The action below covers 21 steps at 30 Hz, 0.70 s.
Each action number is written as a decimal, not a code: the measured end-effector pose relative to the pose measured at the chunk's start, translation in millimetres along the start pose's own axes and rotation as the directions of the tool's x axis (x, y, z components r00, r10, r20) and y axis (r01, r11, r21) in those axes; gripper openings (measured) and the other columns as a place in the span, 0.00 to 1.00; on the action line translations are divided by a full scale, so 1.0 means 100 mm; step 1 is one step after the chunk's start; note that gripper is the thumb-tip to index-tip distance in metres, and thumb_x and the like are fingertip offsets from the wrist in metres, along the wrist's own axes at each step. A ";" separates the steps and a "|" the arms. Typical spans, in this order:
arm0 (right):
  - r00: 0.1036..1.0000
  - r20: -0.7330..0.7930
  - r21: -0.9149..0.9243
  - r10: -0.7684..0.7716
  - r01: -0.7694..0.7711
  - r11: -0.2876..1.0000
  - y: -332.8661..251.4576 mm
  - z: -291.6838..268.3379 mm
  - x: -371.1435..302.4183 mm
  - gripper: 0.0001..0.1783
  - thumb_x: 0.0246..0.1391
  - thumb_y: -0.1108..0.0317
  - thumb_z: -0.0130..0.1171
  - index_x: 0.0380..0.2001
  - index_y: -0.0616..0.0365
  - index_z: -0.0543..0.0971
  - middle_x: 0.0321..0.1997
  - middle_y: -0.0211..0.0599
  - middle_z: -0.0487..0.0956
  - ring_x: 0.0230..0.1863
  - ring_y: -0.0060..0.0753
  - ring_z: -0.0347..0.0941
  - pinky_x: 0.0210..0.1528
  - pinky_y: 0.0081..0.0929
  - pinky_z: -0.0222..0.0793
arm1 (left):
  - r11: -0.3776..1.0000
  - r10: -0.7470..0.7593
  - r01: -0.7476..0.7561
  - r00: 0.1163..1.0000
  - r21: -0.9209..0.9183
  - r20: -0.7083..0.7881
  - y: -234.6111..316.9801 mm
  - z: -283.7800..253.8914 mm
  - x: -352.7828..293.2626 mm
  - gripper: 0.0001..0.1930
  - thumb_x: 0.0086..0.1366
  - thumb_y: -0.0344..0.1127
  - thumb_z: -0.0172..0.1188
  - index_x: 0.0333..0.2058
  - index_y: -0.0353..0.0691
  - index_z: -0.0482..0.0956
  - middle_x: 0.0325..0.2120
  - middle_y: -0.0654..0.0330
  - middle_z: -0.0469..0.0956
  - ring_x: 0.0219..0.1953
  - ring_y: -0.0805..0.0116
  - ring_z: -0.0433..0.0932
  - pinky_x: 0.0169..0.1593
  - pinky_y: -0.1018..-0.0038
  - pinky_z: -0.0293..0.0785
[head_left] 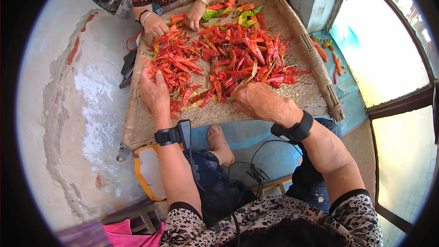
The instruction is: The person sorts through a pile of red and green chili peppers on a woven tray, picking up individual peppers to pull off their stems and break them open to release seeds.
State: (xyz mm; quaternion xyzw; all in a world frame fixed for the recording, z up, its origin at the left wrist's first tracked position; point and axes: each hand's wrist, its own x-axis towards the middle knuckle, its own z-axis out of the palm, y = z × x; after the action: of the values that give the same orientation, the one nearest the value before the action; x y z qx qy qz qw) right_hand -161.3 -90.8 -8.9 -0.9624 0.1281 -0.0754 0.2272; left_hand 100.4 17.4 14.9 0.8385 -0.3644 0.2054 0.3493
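A wide woven bamboo tray (311, 92) carries a spread of red chili peppers (256, 48), some shriveled. At the tray's near left side, my left hand (154, 90) has its fingers closed on a red chili pepper (148, 65), beside the smaller left heap. My right hand (260, 100) is over the near edge of the larger heap, knuckles up. From its curled fingers a pale, withered chili pepper (251, 73) sticks up; the fingertips are partly hidden. A few green chili peppers (247, 18) lie toward the far side.
Across the tray, another person's hands (195, 14) touch the chilies. Several loose chilies (336, 61) lie on a blue surface (354, 87) at right. A cracked wall (91, 91) stands left, framed panes (384, 41) right. Black cables (258, 173) hang below the tray.
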 end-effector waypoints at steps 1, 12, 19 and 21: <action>1.000 -0.006 -0.002 -0.014 0.014 1.000 -0.01 -0.01 -0.01 0.09 0.50 0.69 0.57 0.35 0.62 0.75 0.27 0.48 0.78 0.32 0.52 0.77 0.36 0.42 0.74 | 0.943 0.168 -0.100 0.966 0.317 -0.198 0.03 -0.04 -0.01 0.21 0.63 0.35 0.58 0.53 0.36 0.70 0.43 0.50 0.75 0.45 0.58 0.73 0.48 0.65 0.68; 0.999 -0.012 -0.087 -0.041 0.039 0.995 -0.07 0.09 0.08 0.09 0.49 0.69 0.57 0.33 0.62 0.76 0.26 0.46 0.78 0.29 0.48 0.78 0.29 0.40 0.75 | 0.933 0.291 -0.357 0.805 0.031 0.516 0.64 0.71 -0.38 0.16 0.61 0.43 0.59 0.36 0.34 0.77 0.37 0.49 0.78 0.44 0.50 0.74 0.46 0.57 0.72; 0.995 -0.072 -0.192 -0.074 0.059 0.980 -0.07 0.05 0.06 0.07 0.47 0.71 0.56 0.31 0.63 0.75 0.27 0.46 0.78 0.29 0.47 0.79 0.29 0.39 0.75 | 0.926 0.109 0.119 0.824 -0.358 0.556 0.75 0.48 -0.22 0.12 0.62 0.39 0.60 0.35 0.35 0.79 0.25 0.58 0.79 0.27 0.69 0.76 0.32 0.70 0.72; 0.991 -0.096 -0.220 -0.097 0.074 0.973 -0.07 0.05 0.06 0.07 0.47 0.72 0.56 0.30 0.63 0.75 0.26 0.45 0.78 0.29 0.46 0.79 0.29 0.39 0.75 | 0.901 0.122 0.118 0.855 -0.417 0.504 0.68 0.43 -0.21 0.12 0.63 0.39 0.61 0.35 0.35 0.79 0.24 0.60 0.78 0.26 0.72 0.74 0.31 0.72 0.71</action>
State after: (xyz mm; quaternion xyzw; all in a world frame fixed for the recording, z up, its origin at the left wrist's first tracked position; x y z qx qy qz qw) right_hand -152.6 -83.8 -9.6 -0.9807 0.1058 -0.1216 0.1108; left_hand 39.7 -37.7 3.0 0.7630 -0.4820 -0.1141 0.4153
